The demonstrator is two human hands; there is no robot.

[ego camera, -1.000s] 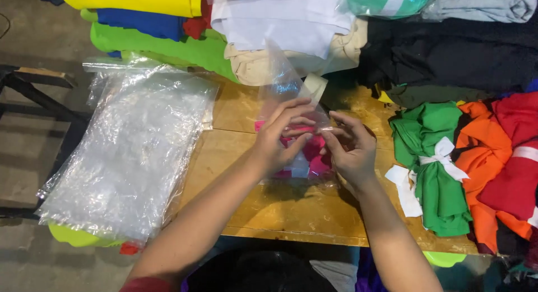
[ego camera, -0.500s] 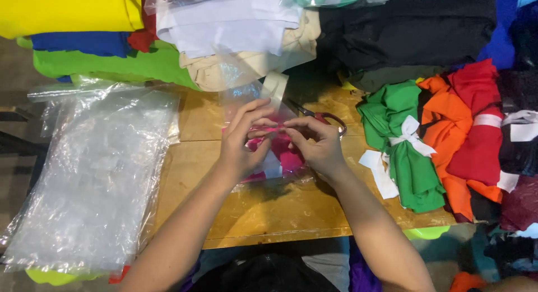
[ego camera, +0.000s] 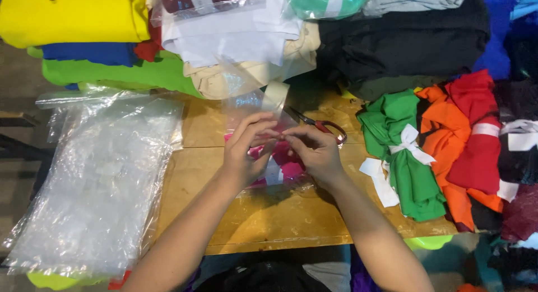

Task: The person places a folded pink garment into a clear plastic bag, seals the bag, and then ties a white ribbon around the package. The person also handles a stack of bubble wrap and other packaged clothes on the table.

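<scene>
A clear plastic bag (ego camera: 253, 101) with a pink folded cloth (ego camera: 291, 170) inside lies on the wooden table (ego camera: 269, 213). My left hand (ego camera: 246, 152) and my right hand (ego camera: 315, 152) meet over it, fingertips pinching the bag's upper part. The bag's open flap stands up toward the far cloth piles. Much of the pink cloth is hidden under my hands.
Red-handled scissors (ego camera: 322, 125) lie just beyond my right hand. A thick stack of clear bags (ego camera: 101, 180) lies at the left. Bundled green, orange and red cloths (ego camera: 437, 146) sit at the right. Folded fabric stacks (ego camera: 235, 40) line the far edge.
My hands stay together on the bag, fingers shifting slightly. The view has swung right and a little down, bringing the scissors into sight.
</scene>
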